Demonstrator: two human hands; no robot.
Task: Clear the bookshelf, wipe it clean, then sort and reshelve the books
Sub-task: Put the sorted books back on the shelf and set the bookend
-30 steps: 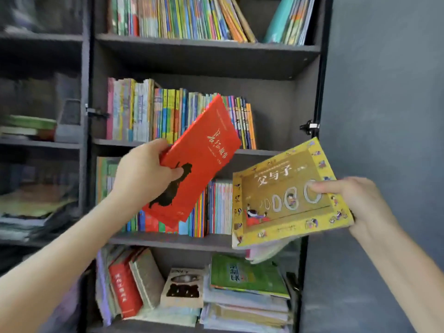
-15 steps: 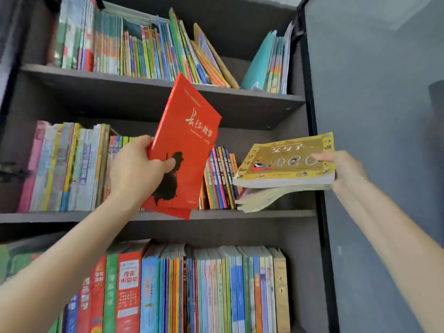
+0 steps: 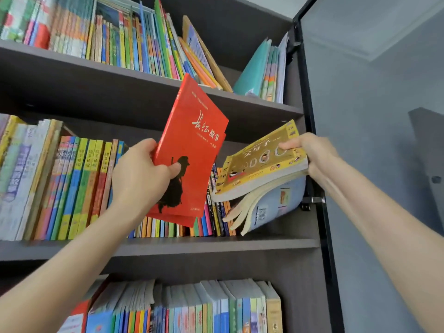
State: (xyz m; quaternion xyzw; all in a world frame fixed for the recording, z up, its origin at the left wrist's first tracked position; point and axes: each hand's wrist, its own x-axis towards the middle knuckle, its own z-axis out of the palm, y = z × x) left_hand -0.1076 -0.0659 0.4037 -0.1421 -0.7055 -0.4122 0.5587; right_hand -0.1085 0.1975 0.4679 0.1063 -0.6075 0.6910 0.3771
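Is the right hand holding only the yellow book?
No, the right hand grips the yellow book together with a pale blue book that droops beneath it.

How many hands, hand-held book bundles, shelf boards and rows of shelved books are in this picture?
hands: 2 (left hand, right hand)
held book bundles: 2 (red bundle, yellow-topped bundle)
shelf boards: 2 (upper board, lower board)
rows of shelved books: 3 (top row, middle row, bottom row)
total: 9
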